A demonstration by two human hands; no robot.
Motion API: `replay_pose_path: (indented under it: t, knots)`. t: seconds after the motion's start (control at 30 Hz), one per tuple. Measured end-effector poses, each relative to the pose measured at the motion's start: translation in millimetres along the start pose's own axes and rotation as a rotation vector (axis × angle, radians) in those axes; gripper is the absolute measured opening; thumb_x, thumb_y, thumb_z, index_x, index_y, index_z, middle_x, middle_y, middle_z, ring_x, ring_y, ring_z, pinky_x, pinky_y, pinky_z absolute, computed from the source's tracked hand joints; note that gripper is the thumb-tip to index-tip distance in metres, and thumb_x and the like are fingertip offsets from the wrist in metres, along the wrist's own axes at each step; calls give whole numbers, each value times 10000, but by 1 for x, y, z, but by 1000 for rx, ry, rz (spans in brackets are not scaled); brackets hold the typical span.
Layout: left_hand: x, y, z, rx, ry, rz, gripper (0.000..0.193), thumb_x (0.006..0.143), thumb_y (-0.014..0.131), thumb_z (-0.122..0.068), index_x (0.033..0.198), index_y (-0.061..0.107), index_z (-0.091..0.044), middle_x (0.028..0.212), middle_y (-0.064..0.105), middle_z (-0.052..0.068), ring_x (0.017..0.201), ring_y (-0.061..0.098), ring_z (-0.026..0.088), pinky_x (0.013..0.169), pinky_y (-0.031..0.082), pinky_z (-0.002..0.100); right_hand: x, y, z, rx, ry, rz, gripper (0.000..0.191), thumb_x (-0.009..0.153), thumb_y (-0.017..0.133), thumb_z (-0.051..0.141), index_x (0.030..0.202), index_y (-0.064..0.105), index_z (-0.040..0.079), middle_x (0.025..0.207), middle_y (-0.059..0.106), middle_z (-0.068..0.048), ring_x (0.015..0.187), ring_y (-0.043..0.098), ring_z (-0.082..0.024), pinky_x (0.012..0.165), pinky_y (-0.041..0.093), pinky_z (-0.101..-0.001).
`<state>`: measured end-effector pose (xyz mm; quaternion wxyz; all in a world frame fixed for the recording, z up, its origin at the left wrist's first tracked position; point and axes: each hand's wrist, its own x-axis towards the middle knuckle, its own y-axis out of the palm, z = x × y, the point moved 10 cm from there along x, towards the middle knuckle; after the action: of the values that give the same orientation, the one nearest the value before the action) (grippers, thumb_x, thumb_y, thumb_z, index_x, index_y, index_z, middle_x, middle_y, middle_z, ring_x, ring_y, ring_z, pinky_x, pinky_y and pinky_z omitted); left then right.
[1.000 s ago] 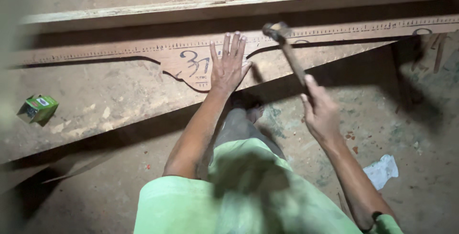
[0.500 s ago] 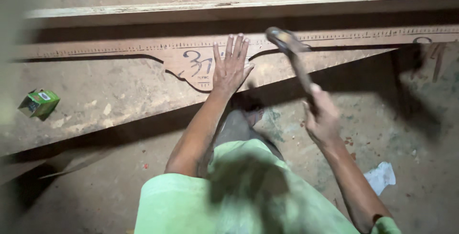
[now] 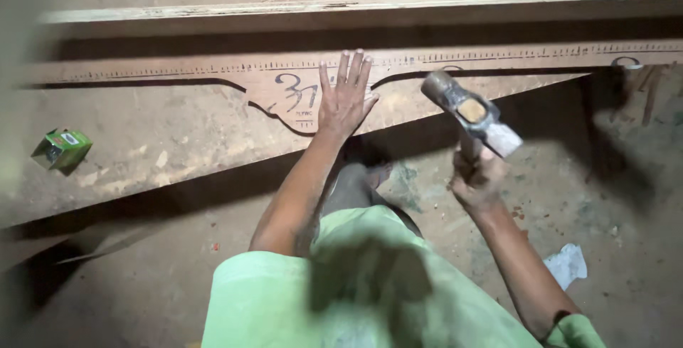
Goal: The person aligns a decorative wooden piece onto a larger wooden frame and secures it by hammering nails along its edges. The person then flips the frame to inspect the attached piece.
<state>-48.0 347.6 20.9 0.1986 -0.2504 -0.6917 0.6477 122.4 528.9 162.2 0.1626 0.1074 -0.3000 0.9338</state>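
Wood: a long carved wooden template (image 3: 284,95) with a scalloped lower edge and a row of tick marks along its top, lying flat on a pale, dusty board (image 3: 163,149). Some dark hand-drawn marks sit near its middle.
Left hand: the left hand (image 3: 343,99) is spread wide open, fingers fanned, palm pressed flat on the template right beside those dark marks. It isn't gripping anything, just pinning the piece down.
Right hand: the right hand (image 3: 475,174) is wrapped in a tight fist around the handle of a hammer (image 3: 466,109).
Hammer: raised off the wood, its metal head tilted up and towards the template, hanging to the right of the flat hand and clear of it. Head's a bit blurred.
Clothing: light green sleeves and shirt (image 3: 370,291) fill the bottom of the view.
Left side: small green box (image 3: 62,147) sitting on the board, well apart from both hands.
Floor: dirty concrete, with a crumpled white scrap (image 3: 567,264) lying near the right forearm.
Back: a longer pale plank (image 3: 356,5) runs along behind the template.
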Motion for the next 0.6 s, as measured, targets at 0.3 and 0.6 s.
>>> replay_pose_path:
  t: [0.3, 0.6]
  knots:
    - [1, 0, 0, 9, 7, -2, 855, 962, 562, -613, 1616, 319, -120, 1686, 261, 99, 1551, 228, 322, 1187, 166, 716, 3, 4, -4, -159, 61, 88, 564, 1021, 652, 109, 1549, 462, 164, 961, 612, -176, 665, 629, -337, 587, 514, -433]
    - [5, 1, 3, 18, -11, -40, 819, 1006, 548, -611, 1619, 320, -118, 1698, 249, 93, 1564, 222, 315, 1204, 150, 710, -9, 24, -30, -469, 119, 225, 595, 1016, 674, 94, 1572, 462, 88, 1041, 651, -209, 855, 655, -376, 695, 539, -448]
